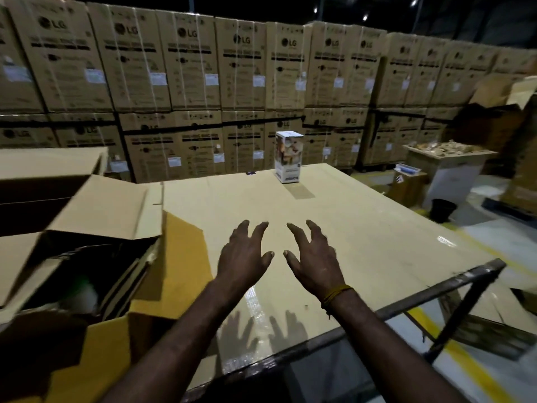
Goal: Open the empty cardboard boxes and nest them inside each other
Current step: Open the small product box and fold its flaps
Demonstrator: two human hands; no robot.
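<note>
Both hands, the left hand (pixel 244 254) and right hand (pixel 312 257), hovered spread and empty above the worktop (pixel 377 228). An opened cardboard box (pixel 96 228) sat at the left, contents unclear; a small printed box (pixel 288 157) stood far off, closed. Nesting looked barely begun.

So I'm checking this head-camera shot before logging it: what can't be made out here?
- Inside of the open cardboard box on the left: too dark, its flaps shade it, and the picture's edge cuts it off.
- Print on the small white box at the table's far end: too small and blurred.
- Labels on the stacked cartons behind: too small.
- Left hand and right hand: open, holding nothing; palms face away.
</note>
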